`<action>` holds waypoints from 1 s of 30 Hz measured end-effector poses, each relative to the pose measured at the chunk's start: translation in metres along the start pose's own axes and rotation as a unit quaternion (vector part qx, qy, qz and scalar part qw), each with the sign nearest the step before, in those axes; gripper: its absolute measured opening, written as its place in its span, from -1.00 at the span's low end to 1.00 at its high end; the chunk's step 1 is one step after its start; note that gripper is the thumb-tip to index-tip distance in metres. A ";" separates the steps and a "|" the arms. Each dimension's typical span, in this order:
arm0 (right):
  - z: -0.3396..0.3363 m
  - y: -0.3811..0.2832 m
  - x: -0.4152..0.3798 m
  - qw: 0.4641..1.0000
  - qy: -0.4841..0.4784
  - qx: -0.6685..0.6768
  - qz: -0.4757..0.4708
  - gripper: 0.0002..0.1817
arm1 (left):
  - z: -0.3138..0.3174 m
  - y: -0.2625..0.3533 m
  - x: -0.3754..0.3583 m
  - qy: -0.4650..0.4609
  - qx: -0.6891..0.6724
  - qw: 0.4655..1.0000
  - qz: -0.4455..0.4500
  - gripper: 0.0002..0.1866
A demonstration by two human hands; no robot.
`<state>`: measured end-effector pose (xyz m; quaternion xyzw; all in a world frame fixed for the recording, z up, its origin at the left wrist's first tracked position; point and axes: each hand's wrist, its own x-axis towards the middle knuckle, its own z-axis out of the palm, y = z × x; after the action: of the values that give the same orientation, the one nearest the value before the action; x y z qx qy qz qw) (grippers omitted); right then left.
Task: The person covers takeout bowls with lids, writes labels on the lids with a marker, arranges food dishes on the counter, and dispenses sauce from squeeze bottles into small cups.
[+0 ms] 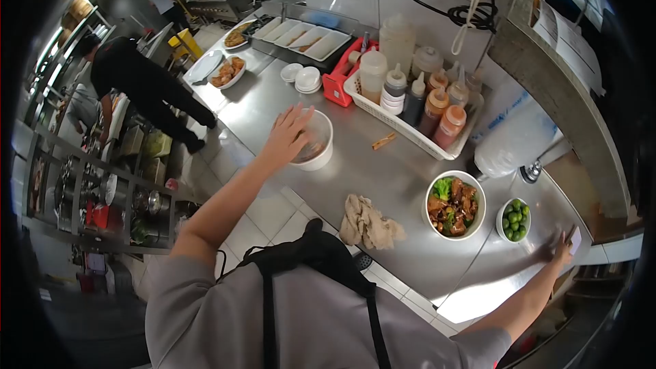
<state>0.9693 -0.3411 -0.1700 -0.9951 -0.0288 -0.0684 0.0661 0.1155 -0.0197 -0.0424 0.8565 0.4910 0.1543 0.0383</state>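
My left hand [290,134] lies over the rim of a white tub [322,157], its fingers stretched out; something brownish shows inside, partly hidden by the hand. Far to the right, my right hand [563,251] is closed at a small pale flat object [575,240] near the counter's end. Beside that hand stands a small white bowl of green limes [513,221]. To its left sits a white bowl of glazed brown pieces with broccoli [454,206]. A crumpled beige cloth [370,223] rests at the counter's front edge.
Behind the tub, a white basket [403,126] holds several sauce bottles, beside a red holder [338,82]. Small white dishes [307,79], a plate of fried food [228,72] and a tray of white containers [301,35] stand further left. A person in black [140,75] bends across the aisle.
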 end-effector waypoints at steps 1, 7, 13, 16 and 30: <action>-0.012 -0.006 -0.024 0.999 0.014 0.024 0.031 -0.01 | 0.006 -0.009 0.005 0.003 0.072 0.997 -0.005 -0.44; -0.036 -0.007 -0.047 0.998 0.058 -0.027 -0.001 -0.16 | 0.012 -0.009 0.005 0.004 0.059 0.998 -0.030 -0.47; -0.009 0.004 -0.003 0.999 0.033 -0.005 0.018 0.10 | 0.010 -0.008 0.006 -0.011 0.067 0.997 -0.037 -0.46; 0.005 0.007 0.017 0.997 0.029 0.060 0.048 0.19 | 0.004 0.000 0.006 -0.030 0.070 0.995 -0.060 -0.44; -0.011 0.006 -0.049 0.971 0.228 -0.042 -0.060 -0.24 | 0.010 -0.002 0.005 0.005 0.063 0.997 -0.053 -0.40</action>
<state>0.9194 -0.3508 -0.1665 -0.9517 -0.0693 -0.2981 0.0251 0.1194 -0.0138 -0.0508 0.8292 0.5448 0.1250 -0.0098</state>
